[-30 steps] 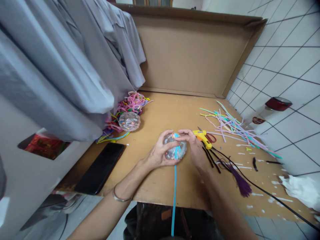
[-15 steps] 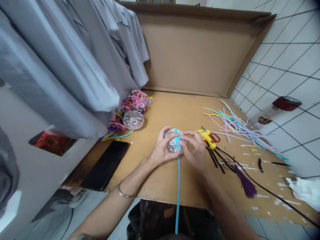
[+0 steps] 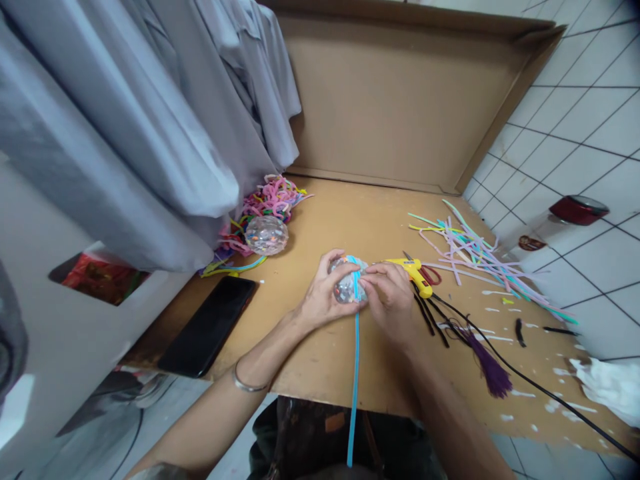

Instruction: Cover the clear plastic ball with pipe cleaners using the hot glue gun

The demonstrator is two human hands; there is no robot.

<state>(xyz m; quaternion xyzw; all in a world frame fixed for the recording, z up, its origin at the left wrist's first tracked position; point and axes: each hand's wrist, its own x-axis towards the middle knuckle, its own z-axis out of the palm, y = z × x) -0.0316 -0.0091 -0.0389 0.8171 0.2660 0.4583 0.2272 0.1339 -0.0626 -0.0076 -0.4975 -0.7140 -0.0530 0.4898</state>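
Observation:
My left hand (image 3: 323,293) wraps around a clear faceted ball (image 3: 343,290) with coloured bits showing inside it. Across the ball runs a blue pipe cleaner (image 3: 355,373), its long free end hanging down past the table edge toward my lap. With thumb and fingers pinched together, my right hand (image 3: 390,297) presses at the ball's right side, by the blue strand. What exactly those fingertips grip is too small to make out. Just right of that hand lies a yellow glue gun (image 3: 417,275), with red-handled scissors (image 3: 434,275) partly behind it.
A second clear ball (image 3: 267,235) rests against a tangle of pink pipe cleaners (image 3: 277,197). At the left lies a black phone (image 3: 210,327). Pastel pipe cleaners (image 3: 465,250), a purple tassel (image 3: 490,367) and a black cord (image 3: 540,383) occupy the right. Cardboard (image 3: 380,100) stands behind.
The fingers of my right hand have drawn closer together against the ball. My left hand keeps its hold, and the view has shifted slightly.

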